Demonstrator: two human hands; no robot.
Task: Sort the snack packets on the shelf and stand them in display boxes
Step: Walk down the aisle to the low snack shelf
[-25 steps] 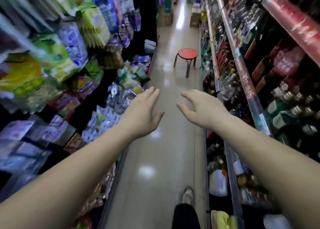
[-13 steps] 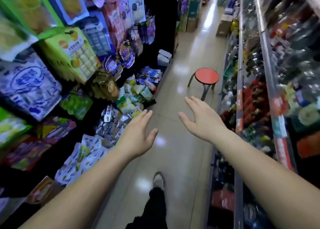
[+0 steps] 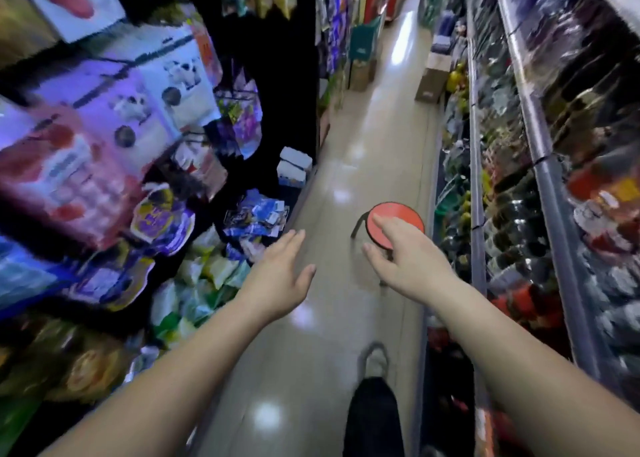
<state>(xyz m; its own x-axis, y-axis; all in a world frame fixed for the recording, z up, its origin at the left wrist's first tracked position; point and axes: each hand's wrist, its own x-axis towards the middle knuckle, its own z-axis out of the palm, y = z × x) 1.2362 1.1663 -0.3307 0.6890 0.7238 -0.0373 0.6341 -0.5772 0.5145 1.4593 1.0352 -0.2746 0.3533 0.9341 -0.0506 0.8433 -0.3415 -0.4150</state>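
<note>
Many snack packets (image 3: 204, 283) crowd the left shelf (image 3: 277, 93). Large bags (image 3: 86, 166) hang upright above, while green-and-white ones lie heaped at mixed angles low down, too blurred to tell their long axes. Just right of that heap, apart from it, the left hand (image 3: 280, 280) hovers flat, fingers straight, empty. The right hand (image 3: 405, 259), fingers loosely spread and empty, overlaps a red stool (image 3: 401, 214) standing on the aisle floor (image 3: 304, 370). Stocked shelving (image 3: 550, 193) lines the far right.

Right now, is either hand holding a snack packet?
No, the left hand and the right hand both reach out over the aisle floor with open fingers and nothing in them.
</note>
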